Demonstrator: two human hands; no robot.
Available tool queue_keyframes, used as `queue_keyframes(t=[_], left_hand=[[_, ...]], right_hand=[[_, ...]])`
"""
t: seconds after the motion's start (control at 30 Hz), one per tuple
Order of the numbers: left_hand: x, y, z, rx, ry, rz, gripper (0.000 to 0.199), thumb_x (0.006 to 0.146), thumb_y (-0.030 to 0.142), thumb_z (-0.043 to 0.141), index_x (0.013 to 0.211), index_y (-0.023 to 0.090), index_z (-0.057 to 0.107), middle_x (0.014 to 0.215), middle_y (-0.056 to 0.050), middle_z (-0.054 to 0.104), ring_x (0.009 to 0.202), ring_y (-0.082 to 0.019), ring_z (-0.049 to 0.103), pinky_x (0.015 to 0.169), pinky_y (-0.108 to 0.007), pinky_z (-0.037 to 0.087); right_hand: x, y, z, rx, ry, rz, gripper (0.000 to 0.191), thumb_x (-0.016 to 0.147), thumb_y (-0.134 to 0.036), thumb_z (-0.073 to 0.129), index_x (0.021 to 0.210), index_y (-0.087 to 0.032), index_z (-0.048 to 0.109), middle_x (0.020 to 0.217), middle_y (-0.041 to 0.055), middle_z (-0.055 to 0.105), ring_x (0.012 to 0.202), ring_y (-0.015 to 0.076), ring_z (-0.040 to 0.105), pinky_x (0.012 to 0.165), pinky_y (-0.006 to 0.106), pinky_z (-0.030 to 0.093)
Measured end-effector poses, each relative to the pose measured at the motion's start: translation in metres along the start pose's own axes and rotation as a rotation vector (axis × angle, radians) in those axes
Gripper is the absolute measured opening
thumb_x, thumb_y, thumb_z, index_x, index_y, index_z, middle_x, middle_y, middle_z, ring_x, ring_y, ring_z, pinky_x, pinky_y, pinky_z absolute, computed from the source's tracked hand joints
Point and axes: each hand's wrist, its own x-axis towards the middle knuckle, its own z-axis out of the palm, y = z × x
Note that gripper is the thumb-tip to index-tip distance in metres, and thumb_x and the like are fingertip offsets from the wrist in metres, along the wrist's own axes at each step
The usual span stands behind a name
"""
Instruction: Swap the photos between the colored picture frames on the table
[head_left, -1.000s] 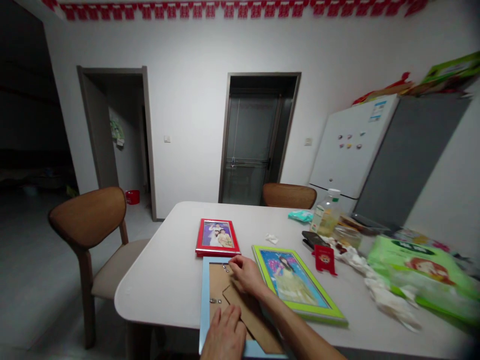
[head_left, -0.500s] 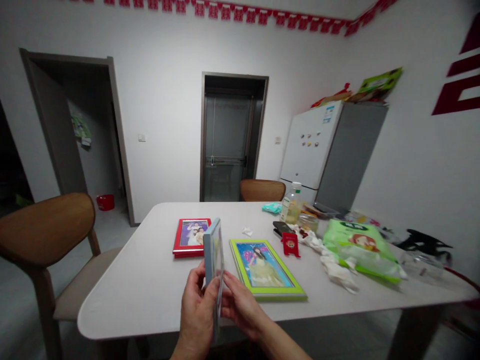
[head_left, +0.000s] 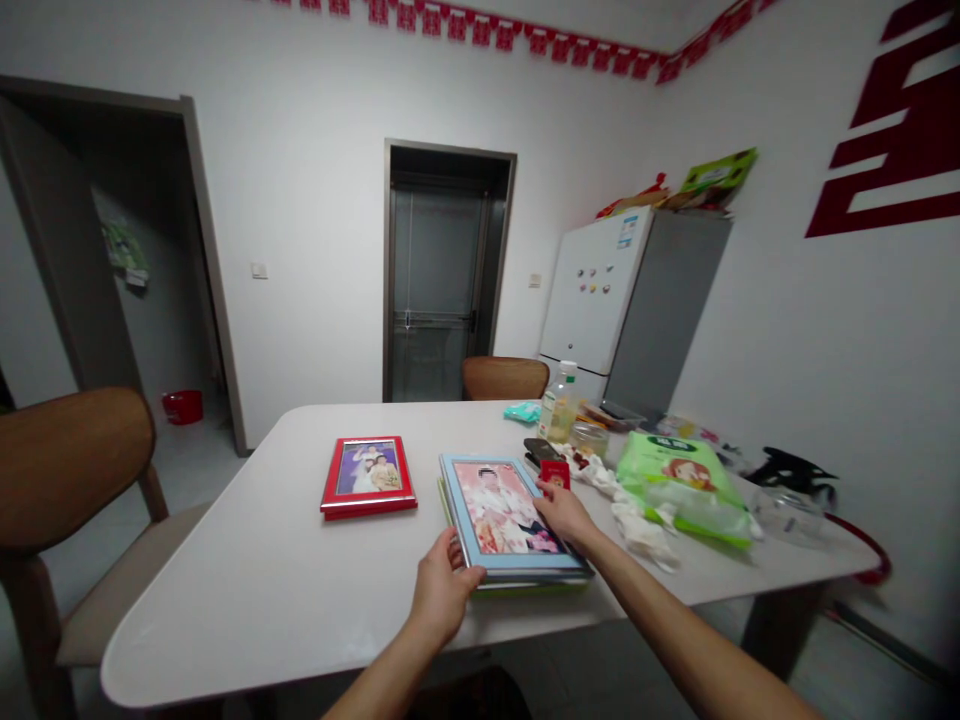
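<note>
Steadying the light-blue picture frame (head_left: pixel 501 517) where it lies on the green frame (head_left: pixel 517 587) on the desk (head_left: pixel 225 590), my left grip (head_left: pixel 442 590) sits half-open at its lower edge and my right grip (head_left: pixel 562 510) rests at its right edge, neither clamped. It seems stiff, light and likely glass-fronted, so I'd hold it by the edges. Nearby, a plastic bottle (head_left: pixel 559 405) holds yellowish liquid.

The left forearm (head_left: pixel 382 678) and right forearm (head_left: pixel 675 612) reach forward and inward. The left hand (head_left: pixel 442 590) stands angled, fingers curled; the right hand (head_left: pixel 564 515) lies palm-down, fingers extended (both bare).
</note>
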Motion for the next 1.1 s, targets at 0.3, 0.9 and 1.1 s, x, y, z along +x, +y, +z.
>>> queue_keyframes(t=[0.3,0.9,1.1], left_hand=[[-0.003,-0.019,-0.011,0.28,0.033,-0.023,0.046,0.057,0.014,0.062,0.103,0.016,0.055,0.102,-0.009,0.061,0.097,-0.024,0.053,0.086,-0.033,0.037],[0.003,-0.022,-0.118,-0.069,0.418,-0.201,0.036,0.063,0.016,0.064,0.096,0.009,0.051,0.107,-0.017,0.056,0.098,-0.022,0.054,0.085,-0.03,0.039],[-0.002,-0.023,-0.13,-0.387,0.496,-0.239,0.017,0.074,0.026,0.057,0.083,0.012,0.054,0.083,-0.01,0.063,0.075,-0.017,0.062,0.072,-0.03,0.047]], right_hand=[[0.001,0.011,0.01,-0.246,-0.022,-0.061,0.036,0.067,-0.017,0.046,0.1,-0.008,0.059,0.095,0.0145,0.063,0.088,0.023,0.057,0.078,0.03,0.04],[-0.043,-0.161,0.166,-0.343,-0.207,-0.713,0.03,0.069,-0.015,0.05,0.098,-0.017,0.054,0.104,0.0101,0.053,0.101,0.0219,0.042,0.084,0.033,0.03],[-0.069,-0.16,0.152,-0.351,-0.233,-0.807,0.02,0.072,-0.018,0.047,0.09,-0.017,0.055,0.099,0.008,0.051,0.093,0.0205,0.041,0.08,0.031,0.032]])
